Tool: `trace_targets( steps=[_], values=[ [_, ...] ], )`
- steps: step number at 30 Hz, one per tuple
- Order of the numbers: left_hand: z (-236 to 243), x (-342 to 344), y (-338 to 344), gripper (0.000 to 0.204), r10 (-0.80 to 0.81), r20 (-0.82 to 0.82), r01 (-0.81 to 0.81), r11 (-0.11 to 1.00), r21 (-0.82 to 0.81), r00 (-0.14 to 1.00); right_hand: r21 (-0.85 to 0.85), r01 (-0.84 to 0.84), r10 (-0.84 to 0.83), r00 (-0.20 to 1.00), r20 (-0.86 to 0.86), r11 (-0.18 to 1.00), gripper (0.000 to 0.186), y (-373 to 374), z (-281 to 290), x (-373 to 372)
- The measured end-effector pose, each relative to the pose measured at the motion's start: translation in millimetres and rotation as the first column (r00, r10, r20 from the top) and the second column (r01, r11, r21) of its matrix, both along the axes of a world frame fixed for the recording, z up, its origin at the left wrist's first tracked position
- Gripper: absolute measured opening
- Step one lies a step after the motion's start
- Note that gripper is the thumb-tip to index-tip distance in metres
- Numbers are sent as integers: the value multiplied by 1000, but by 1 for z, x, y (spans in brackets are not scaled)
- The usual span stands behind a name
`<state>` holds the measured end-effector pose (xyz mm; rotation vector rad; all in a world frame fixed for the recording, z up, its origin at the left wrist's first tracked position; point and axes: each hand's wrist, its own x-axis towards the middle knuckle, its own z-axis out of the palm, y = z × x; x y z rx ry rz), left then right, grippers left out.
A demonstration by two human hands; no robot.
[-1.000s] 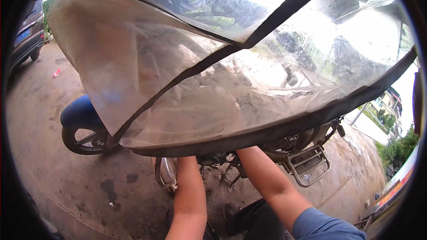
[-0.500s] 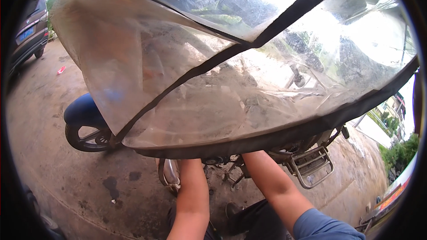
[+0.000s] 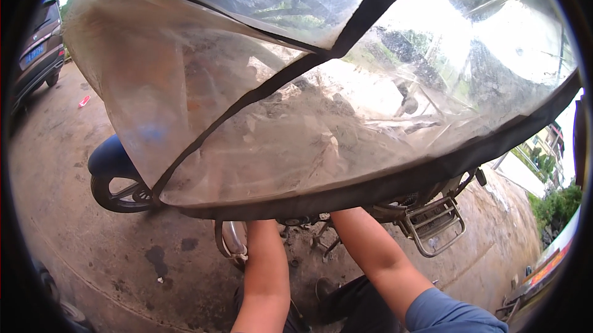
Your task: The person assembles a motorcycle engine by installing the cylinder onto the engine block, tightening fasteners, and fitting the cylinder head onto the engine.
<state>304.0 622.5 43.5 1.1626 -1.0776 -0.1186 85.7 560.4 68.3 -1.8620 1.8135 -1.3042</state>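
Note:
A clear plastic rain cover [image 3: 259, 160] with black edging [image 3: 370, 188] spreads over a motorcycle in front of me. Below its hem, my left forearm [image 3: 265, 265] reaches in beside a shiny rounded metal part [image 3: 235, 237]. Farther right, my right forearm [image 3: 377, 243] also goes in under the edging. Both hands are behind the cloudy plastic, so their fingers and anything in them cannot be made out. At the left, the motorcycle's wheel [image 3: 117, 196] and blue mudguard [image 3: 113, 157] stick out from the cover.
A metal tube frame [image 3: 435, 228] juts from the motorcycle's right end. A brown car [image 3: 43, 49] stands at the far left, with a red scrap [image 3: 84, 101] on the stained concrete ground [image 3: 123, 259]. Green bushes [image 3: 556, 209] grow at the right.
The cover and its black edging have shifted slightly to the left. My right forearm has also moved a little left, while my left arm stays nearly in place.

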Motion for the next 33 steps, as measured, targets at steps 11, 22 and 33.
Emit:
trace_targets(
  steps=[11, 22, 33],
  values=[
    [12, -16, -7, 24, -39, 3, 39, 999, -31, 999, -467, 102, -217, 955, -200, 878, 47, -7, -1, -14],
    [1, -12, -5, 24, -35, 22, 36, 999, -20, 999, -525, 31, -259, 894, -366, 850, 44, 7, -4, 5],
    [-1, -4, -24, 24, -39, 39, 40, 999, -30, 998, -490, 128, -236, 958, -165, 863, 21, 39, 30, 33]
  ],
)
